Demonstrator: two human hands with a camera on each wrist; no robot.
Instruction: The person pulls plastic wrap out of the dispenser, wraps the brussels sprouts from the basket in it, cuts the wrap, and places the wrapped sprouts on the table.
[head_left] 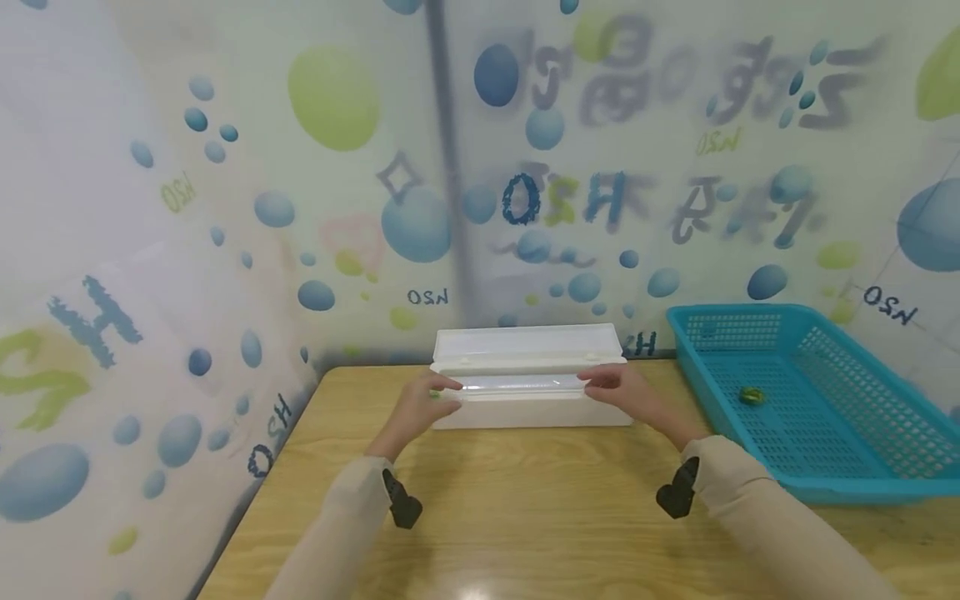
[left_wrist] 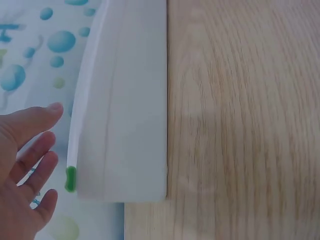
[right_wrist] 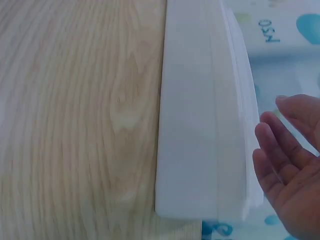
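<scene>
A long white box that looks like a cling film dispenser stands near the table's back edge, its lid raised. Inside lies a shiny clear roll. At the box's left end hovers my left hand, thumb and fingers apart with nothing between them. A green tab marks that end in the left wrist view. Over the right end is my right hand, its fingers loosely bent and holding nothing. Whether either hand touches the box, I cannot tell.
On the right of the wooden table sits a blue-green plastic basket. A small green bundle lies in it. Behind the table hangs a bubble-patterned curtain, which also runs along the left side.
</scene>
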